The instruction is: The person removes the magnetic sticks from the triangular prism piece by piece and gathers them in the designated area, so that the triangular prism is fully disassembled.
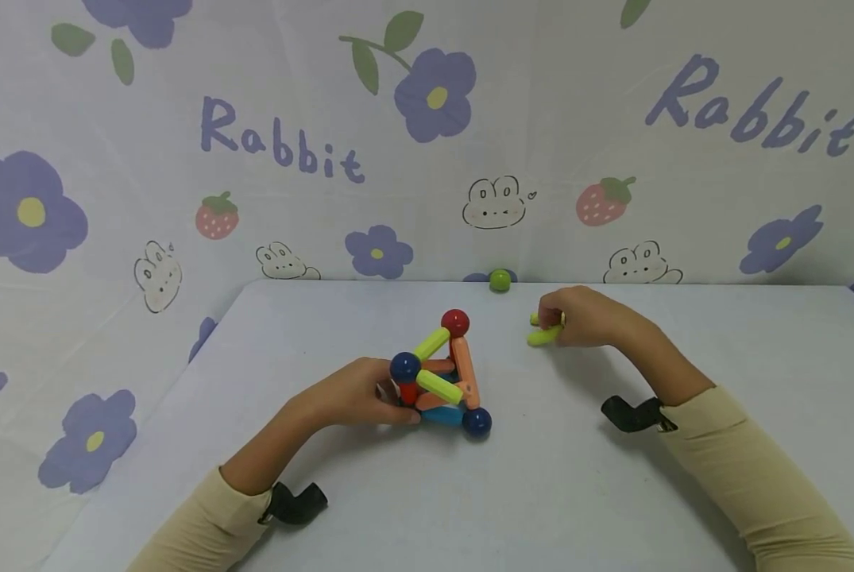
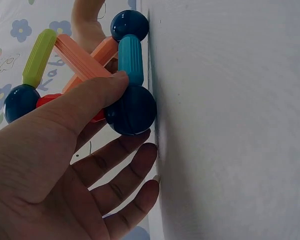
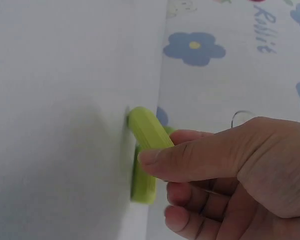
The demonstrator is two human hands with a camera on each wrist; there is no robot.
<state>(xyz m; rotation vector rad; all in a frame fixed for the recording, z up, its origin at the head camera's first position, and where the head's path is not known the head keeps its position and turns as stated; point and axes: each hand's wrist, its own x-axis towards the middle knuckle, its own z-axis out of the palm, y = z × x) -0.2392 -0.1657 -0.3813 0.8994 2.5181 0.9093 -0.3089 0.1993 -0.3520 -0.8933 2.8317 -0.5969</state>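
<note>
A frame of magnetic balls and sticks (image 1: 467,373) stands on the white table, a red ball (image 1: 455,323) at its top. My left hand (image 1: 362,393) grips its lower left corner, thumb and fingers around a dark blue ball (image 2: 132,111) beside a blue stick (image 2: 131,59). A yellow-green stick (image 1: 439,387) slants from the upper dark blue ball (image 1: 405,367). Over to the right, my right hand (image 1: 584,318) pinches a yellow-green magnetic stick (image 3: 149,129) between thumb and index finger. A second yellow-green stick (image 3: 145,186) lies close under it.
A green ball (image 1: 500,280) sits at the table's back edge. Behind the white table (image 1: 541,492) hangs a cloth (image 1: 291,79) printed with flowers, rabbits and strawberries. Each wrist wears a black camera mount, such as the right one (image 1: 634,415).
</note>
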